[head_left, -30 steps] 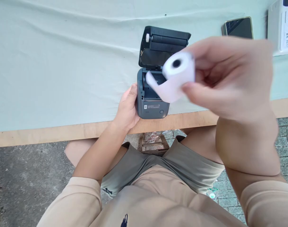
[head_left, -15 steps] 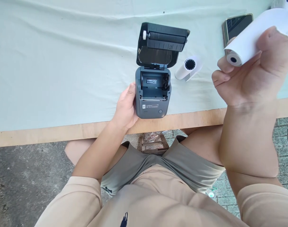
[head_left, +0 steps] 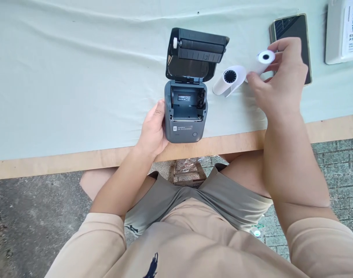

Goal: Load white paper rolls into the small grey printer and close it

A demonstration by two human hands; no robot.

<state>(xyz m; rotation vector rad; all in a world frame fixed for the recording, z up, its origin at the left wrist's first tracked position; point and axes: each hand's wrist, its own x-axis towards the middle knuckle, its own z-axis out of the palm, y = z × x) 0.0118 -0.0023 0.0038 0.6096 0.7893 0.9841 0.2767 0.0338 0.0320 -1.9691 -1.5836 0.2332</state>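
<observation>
My left hand (head_left: 153, 129) is wrapped round the left side of a dark grey label printer (head_left: 185, 133). Its black lid (head_left: 195, 52) is tipped up and the paper bay (head_left: 188, 112) shows no roll inside. On the right, my right hand (head_left: 283, 77) has its thumb and fingers around a white paper roll (head_left: 259, 65), whose small-holed end faces up. Between that roll and the printer stands a second white paper roll (head_left: 221, 85) with a wide black core and a loose paper end.
A phone (head_left: 306, 54) lies partly behind my right hand. Farther right is a white box with a printed label (head_left: 338, 34). Pale cloth (head_left: 78, 77) covers the table, with a bare wooden front edge (head_left: 63, 160).
My right hand has moved left and down toward the second roll, turning the white paper roll it holds more upright. The phone and box show more fully. My left hand stays on the printer.
</observation>
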